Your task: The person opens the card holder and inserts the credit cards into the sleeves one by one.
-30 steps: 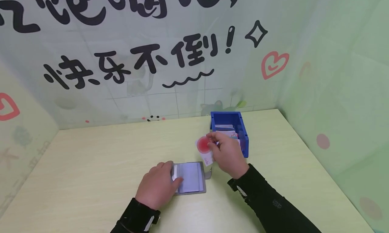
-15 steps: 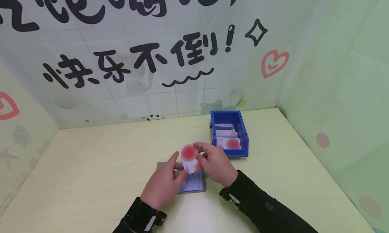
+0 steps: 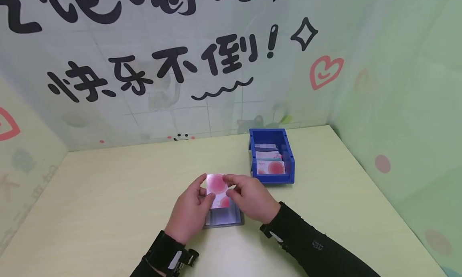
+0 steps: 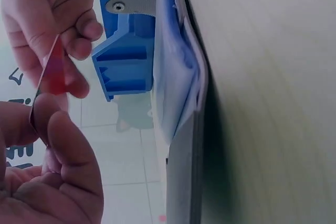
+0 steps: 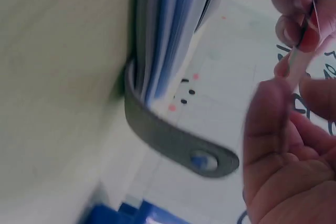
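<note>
A white card with red-pink circles (image 3: 217, 185) is held up between both hands in the head view. My left hand (image 3: 191, 210) pinches its left side between thumb and fingers. On its right side, my right hand (image 3: 251, 197) pinches the edge. Below the card lies an open grey card holder (image 3: 225, 219) with clear plastic sleeves, partly hidden by the hands. In the left wrist view the card (image 4: 51, 74) shows nearly edge-on, apart from the sleeves (image 4: 170, 72). The holder's grey snap strap (image 5: 173, 142) sticks out in the right wrist view.
A blue bin (image 3: 290, 164) stands at the back right of the pale wooden table (image 3: 119, 196), with several cards (image 3: 270, 167) upright inside. Printed fabric walls (image 3: 162, 116) rise behind the table and along its sides.
My right hand has carried the card left from beside the bin to over the holder. My left hand has come off the holder and now pinches the card too.
</note>
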